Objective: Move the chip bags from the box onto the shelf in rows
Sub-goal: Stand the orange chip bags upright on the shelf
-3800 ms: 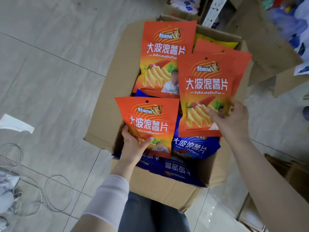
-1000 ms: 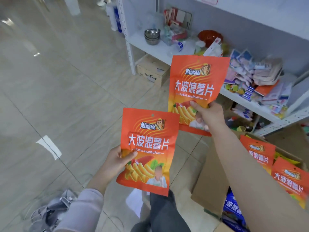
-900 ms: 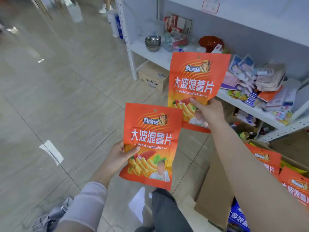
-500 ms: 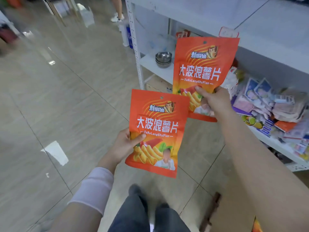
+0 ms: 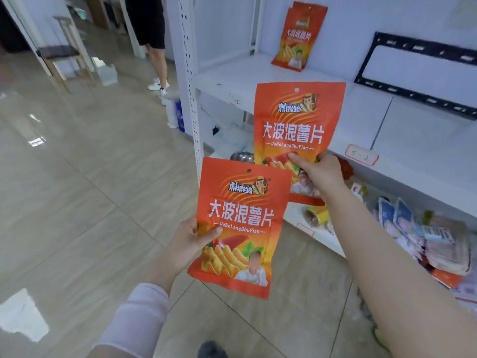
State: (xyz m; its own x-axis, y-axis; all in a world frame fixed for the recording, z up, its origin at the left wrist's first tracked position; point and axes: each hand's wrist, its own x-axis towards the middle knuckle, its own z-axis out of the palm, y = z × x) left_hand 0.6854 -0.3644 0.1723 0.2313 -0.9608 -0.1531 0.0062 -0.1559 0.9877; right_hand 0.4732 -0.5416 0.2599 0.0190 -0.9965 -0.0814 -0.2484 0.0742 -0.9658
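Higher than before, near the shelf (image 5: 232,76), our left hand (image 5: 188,244) grips the lower bag (image 5: 240,223), our right hand (image 5: 320,171) the upper bag (image 5: 296,125).

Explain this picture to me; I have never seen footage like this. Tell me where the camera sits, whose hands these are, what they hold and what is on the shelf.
There is no machine here. A person wears one wide-angle camera on the head, looking forward and down, so both arms are the wearer's own. The left hand grips the near chip bag. The right hand pinches the raised chip bag, which is closer to the white shelf. On that shelf the shelved chip bag leans on the back wall, with a black frame to its right. Mixed packets lie on the shelf below.
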